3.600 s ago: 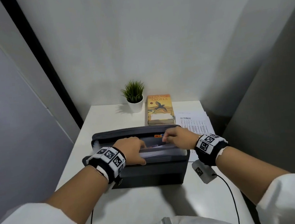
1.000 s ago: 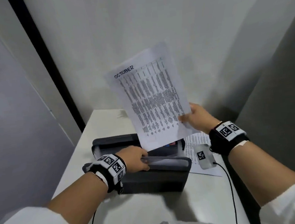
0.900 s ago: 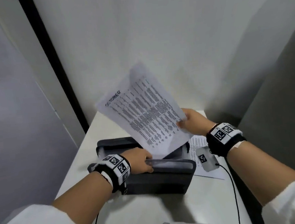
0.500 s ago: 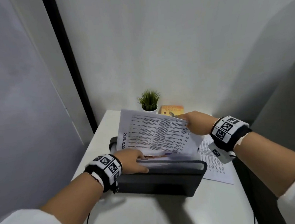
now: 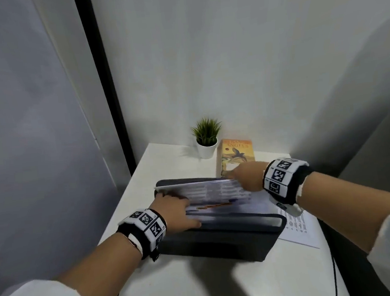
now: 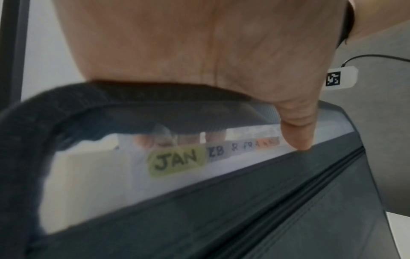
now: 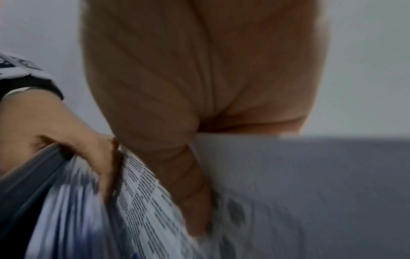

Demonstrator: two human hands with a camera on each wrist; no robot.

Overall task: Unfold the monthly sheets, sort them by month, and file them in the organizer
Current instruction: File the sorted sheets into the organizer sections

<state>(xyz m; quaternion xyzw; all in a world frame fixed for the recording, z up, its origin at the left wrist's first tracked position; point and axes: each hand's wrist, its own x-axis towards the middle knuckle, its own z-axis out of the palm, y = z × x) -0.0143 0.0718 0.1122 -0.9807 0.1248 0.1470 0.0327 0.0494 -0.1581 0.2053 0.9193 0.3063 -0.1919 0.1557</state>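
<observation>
The right hand point(image 5: 247, 176) pinches a thin printed sheet point(image 5: 212, 189) at center frame; the left hand point(image 5: 173, 210) grips the organizer point(image 5: 220, 241), a dark cloth box.

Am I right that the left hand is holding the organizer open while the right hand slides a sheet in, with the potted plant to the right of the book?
Not quite: in the head view the plant stands left of the book. The left hand does hold the organizer open while the right hand slides the sheet in.

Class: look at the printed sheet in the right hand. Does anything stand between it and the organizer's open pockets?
Nothing visible does. The left hand grips the organizer at its front dividers, holding the pockets apart, and the sheet pinched by the right hand is already at the opening.
</observation>
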